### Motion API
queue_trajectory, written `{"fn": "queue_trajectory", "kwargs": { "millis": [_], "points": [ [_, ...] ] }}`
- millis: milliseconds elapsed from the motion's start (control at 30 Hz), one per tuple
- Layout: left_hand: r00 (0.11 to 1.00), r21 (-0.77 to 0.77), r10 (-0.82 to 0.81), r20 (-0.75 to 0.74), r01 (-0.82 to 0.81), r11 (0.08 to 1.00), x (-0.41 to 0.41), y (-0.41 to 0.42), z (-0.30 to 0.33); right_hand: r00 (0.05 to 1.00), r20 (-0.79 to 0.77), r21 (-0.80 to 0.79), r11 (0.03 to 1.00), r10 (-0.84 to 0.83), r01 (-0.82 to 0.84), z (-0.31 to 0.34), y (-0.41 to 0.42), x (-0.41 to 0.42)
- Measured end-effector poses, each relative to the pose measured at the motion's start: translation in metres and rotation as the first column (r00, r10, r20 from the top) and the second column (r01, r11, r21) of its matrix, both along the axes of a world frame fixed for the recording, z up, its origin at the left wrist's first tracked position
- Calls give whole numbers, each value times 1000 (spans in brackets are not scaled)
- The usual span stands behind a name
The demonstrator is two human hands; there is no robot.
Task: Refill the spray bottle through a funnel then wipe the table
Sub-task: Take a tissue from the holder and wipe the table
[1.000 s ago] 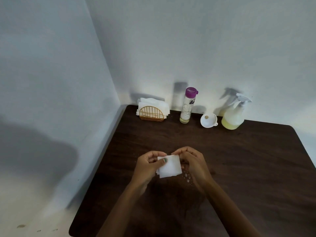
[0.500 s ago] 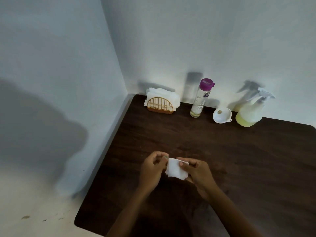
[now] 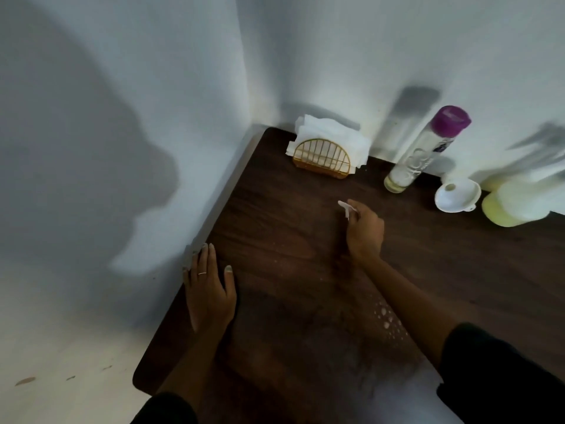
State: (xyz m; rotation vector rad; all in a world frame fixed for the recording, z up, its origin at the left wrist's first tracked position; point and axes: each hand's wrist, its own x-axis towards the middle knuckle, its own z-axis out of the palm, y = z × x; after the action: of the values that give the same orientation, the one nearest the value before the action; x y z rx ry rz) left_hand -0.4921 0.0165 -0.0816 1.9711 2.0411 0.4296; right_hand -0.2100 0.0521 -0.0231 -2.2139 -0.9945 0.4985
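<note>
Tissue point(image 3: 346, 207) pinched in right hand point(image 3: 365, 232); left hand point(image 3: 210, 289) flat on table point(image 3: 458, 270).

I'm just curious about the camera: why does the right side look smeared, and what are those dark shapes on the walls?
Head view: the spray bottle at the right edge is motion-blurred; the napkin holder looks sharper. Light from the near side throws the person's shadow on the left wall and the purple-capped bottle's shadow behind it. The wide lens bends the table edges.
</note>
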Motion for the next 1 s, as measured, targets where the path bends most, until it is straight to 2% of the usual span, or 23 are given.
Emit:
{"fn": "queue_trajectory", "kwargs": {
  "millis": [100, 200, 333, 400, 433, 500, 533, 567, 633, 700, 767, 800, 833, 933, 967, 1000],
  "points": [
    [1000, 14, -11, 10, 10, 1000, -2, 0, -3, 996, 64, -75, 996, 60, -55, -13, 19, -15],
    [1000, 21, -4, 23, 3, 1000, -2, 1, -4, 973, 102, -141, 972, 206, -191, -22, 31, -41],
    [998, 39, -1, 61, -2, 999, -2, -1, -2, 844, 203, -146, 868, 496, -475, -30, 42, -78],
    [996, 52, 9, 85, -13, 999, -3, 0, -1, 765, 115, -160, 771, 634, -616, -33, 36, -96],
    [995, 58, 15, 103, -21, 998, -3, 0, -1, 688, 87, -167, 691, 721, -703, -35, 27, -108],
    [988, 58, 35, 149, -44, 997, -4, -2, -1, 454, 94, -132, 463, 886, -876, -42, -3, -136],
    [984, 58, 39, 175, -50, 997, -5, -2, 0, 355, 131, -100, 369, 926, -924, -47, -18, -149],
    [979, 62, 37, 199, -50, 997, -7, -2, 0, 300, 157, -73, 314, 941, -946, -51, -31, -155],
    [975, 66, 28, 219, -44, 997, -21, 4, -7, 95, 274, -89, 123, 957, -988, -66, -37, -165],
    [978, 74, 24, 208, -41, 996, -33, 11, -16, 20, 313, -107, 57, 950, -993, -70, -22, -164],
    [981, 74, 15, 195, -30, 997, -31, 11, -17, 33, 260, -160, 77, 965, -984, -59, -7, -146],
    [983, 72, 11, 185, -25, 997, -30, 10, -17, 66, 353, -154, 128, 933, -980, -57, 2, -131],
    [984, 70, 8, 179, -21, 997, -29, 8, -16, 132, 378, -185, 214, 917, -959, -53, 13, -113],
    [987, 54, -2, 161, -7, 999, -27, 9, -17, 469, 327, -292, 560, 820, -775, -36, 41, -50],
    [988, 51, -8, 156, 0, 999, -25, 9, -17, 570, 311, -327, 649, 760, -687, -34, 49, -35],
    [988, 47, -16, 152, 9, 999, -23, 9, -17, 621, 329, -384, 702, 711, -600, -34, 55, -24]
  ]
}}
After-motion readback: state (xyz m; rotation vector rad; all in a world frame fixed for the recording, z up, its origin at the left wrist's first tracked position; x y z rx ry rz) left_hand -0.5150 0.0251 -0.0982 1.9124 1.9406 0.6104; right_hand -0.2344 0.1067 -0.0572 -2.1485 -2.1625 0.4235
